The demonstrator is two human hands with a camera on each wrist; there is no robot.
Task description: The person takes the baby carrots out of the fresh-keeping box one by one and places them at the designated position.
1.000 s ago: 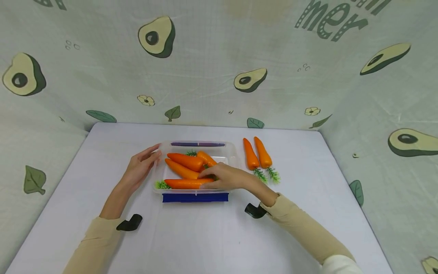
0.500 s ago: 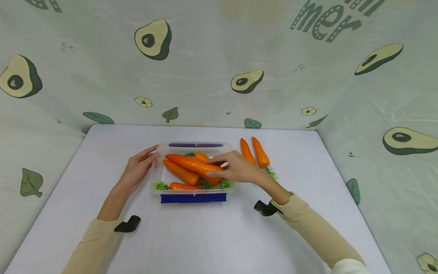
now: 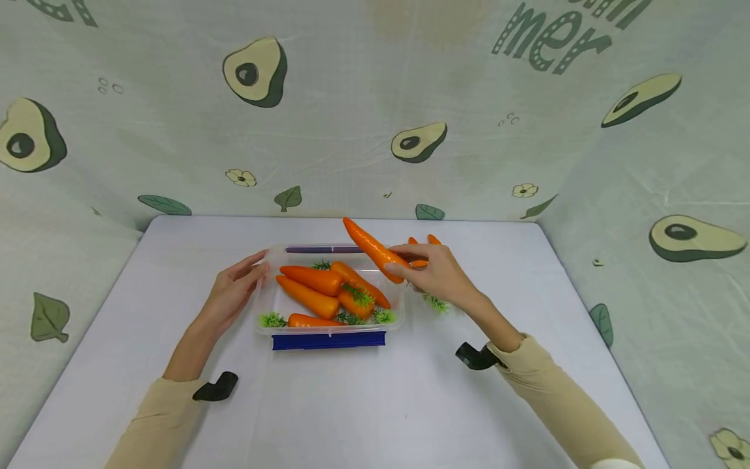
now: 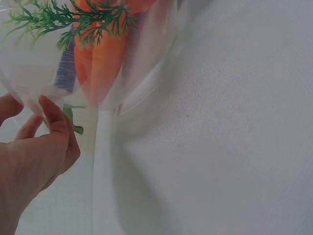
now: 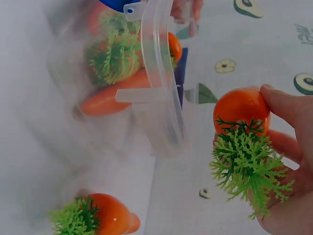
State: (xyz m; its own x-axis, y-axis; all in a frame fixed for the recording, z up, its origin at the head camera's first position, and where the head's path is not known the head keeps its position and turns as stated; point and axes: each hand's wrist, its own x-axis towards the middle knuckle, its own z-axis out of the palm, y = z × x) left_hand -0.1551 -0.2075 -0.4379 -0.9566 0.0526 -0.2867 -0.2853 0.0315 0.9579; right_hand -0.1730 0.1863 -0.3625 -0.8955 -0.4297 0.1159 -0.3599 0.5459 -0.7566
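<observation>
A clear plastic container (image 3: 273, 302) with blue clasps holds several orange toy carrots (image 3: 310, 280) with green leafy tops. At its far left corner my left hand (image 3: 228, 293) grips the rim; the left wrist view shows thumb and fingertips on either side of the plastic wall. My right hand (image 3: 442, 273) holds one carrot (image 3: 373, 249) by its thick end, raised above the container's right side, tip pointing up and left. From the right wrist, this carrot's leafy top (image 5: 249, 166) hangs down beside the palm. Behind the right hand, two more carrots (image 3: 433, 239) lie on the table, mostly hidden.
The container stands on a white table (image 3: 351, 404). Its front blue clasp (image 3: 328, 341) hangs folded outward toward me. A cloth with avocado prints (image 3: 254, 71) rises behind the table and along both sides.
My right hand has taken a carrot out of the container and lifted it up and to the right, turning its tip upward. The left hand stays on the container's corner.
</observation>
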